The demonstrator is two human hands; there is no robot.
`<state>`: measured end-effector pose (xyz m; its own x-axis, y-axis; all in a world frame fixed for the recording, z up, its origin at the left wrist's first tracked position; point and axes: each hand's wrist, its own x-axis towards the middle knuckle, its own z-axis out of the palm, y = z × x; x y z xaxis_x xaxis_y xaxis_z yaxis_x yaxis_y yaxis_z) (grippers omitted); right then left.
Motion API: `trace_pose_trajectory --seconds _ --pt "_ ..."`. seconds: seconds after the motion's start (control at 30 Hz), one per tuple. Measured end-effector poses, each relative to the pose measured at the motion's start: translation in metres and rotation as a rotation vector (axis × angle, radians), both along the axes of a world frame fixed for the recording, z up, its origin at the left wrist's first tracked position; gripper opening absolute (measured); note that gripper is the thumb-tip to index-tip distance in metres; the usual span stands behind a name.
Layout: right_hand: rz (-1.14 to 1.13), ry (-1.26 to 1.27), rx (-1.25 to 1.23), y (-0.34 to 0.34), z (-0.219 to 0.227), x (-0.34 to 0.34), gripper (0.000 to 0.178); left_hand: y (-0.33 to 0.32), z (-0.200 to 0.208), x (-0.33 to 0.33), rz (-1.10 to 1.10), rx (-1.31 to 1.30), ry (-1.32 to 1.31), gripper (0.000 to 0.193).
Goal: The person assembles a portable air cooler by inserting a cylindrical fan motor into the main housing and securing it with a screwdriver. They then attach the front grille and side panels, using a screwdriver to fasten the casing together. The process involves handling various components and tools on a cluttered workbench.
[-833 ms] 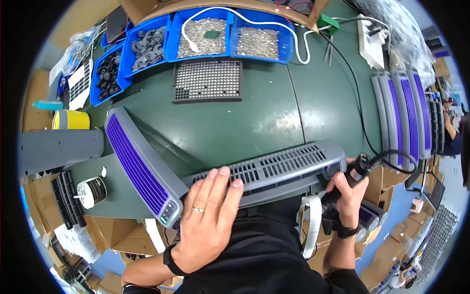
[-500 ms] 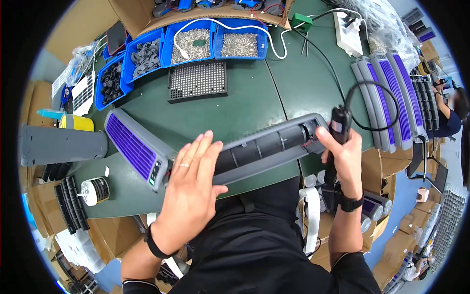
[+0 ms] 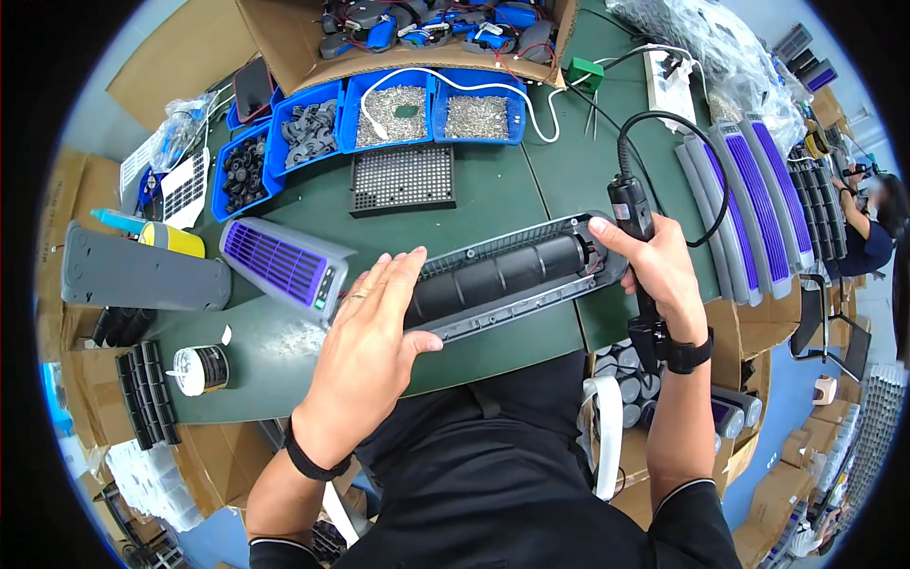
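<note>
In front of me an open grey housing (image 3: 512,328), long and narrow, holds a black ribbed fan roller (image 3: 502,278). My left hand (image 3: 377,308) lies across its left end, fingers stretched out and thumb apart, hiding that end. A black corded electric screwdriver (image 3: 629,211) is in my right hand (image 3: 665,267), its tail and cable up and its lower end near my wrist. The thumb of that hand rests on the housing's right end. Just left of the housing lies a grey shell with a purple grille (image 3: 284,261), partly behind my left hand.
Blue bins (image 3: 479,116) of screws and dark parts line the back, below a carton (image 3: 588,19) of blue-grey parts. A perforated black tray (image 3: 403,180) sits before them. Purple-grilled shells (image 3: 749,204) stand at right; a white tub (image 3: 201,370) and black rollers (image 3: 147,394) are at left.
The housing has tipped, so more of its inner near wall and roller shows. The screwdriver's tail has swung left and up. The view has shifted slightly; the purple-grilled shell has turned.
</note>
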<state>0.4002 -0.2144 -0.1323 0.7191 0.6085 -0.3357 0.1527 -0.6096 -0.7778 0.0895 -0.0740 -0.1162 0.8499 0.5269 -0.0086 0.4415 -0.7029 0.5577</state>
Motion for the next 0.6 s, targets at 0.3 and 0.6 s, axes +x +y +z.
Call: trace_pose_trajectory --seconds 0.3,0.6 --pt "0.007 0.030 0.026 0.011 0.002 -0.001 0.055 -0.008 -0.009 -0.012 -0.100 0.257 0.114 0.106" --pt "-0.023 0.000 0.055 0.018 0.007 -0.011 0.050 -0.011 -0.025 -0.008 -0.060 0.461 0.156 0.096"
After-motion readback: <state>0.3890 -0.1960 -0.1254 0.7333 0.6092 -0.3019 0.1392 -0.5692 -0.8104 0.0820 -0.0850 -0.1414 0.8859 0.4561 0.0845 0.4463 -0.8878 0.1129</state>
